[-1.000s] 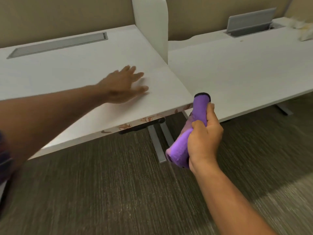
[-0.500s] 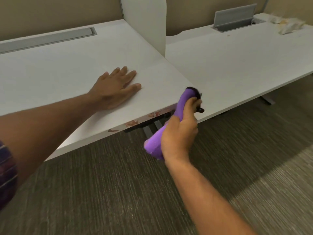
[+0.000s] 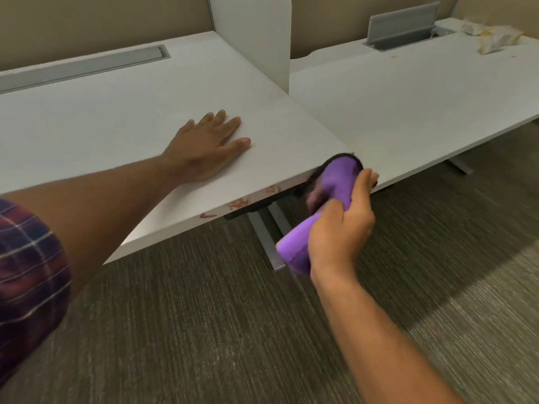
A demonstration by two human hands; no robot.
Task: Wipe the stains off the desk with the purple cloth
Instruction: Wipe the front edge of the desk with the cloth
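Note:
Reddish-brown stains [image 3: 239, 203] run along the front edge of the white desk [image 3: 116, 112], near its right corner. My right hand [image 3: 341, 228] is shut on the rolled purple cloth [image 3: 335, 185], which has a dark trim at its top. The cloth's upper end presses against the desk's front edge at the right corner, just right of the visible stains. My left hand [image 3: 207, 147] lies flat on the desk top, palm down with fingers spread, holding nothing.
A white divider panel [image 3: 256, 39] separates this desk from a second white desk [image 3: 423, 97] on the right. Crumpled paper [image 3: 493, 39] lies at that desk's far end beside an open grey cable hatch [image 3: 402, 27]. Grey desk legs [image 3: 265, 237] stand on the carpet below.
My right hand has carried the cloth up and left from below the gap between desks onto the desk's front edge. My left hand has settled flat on the top.

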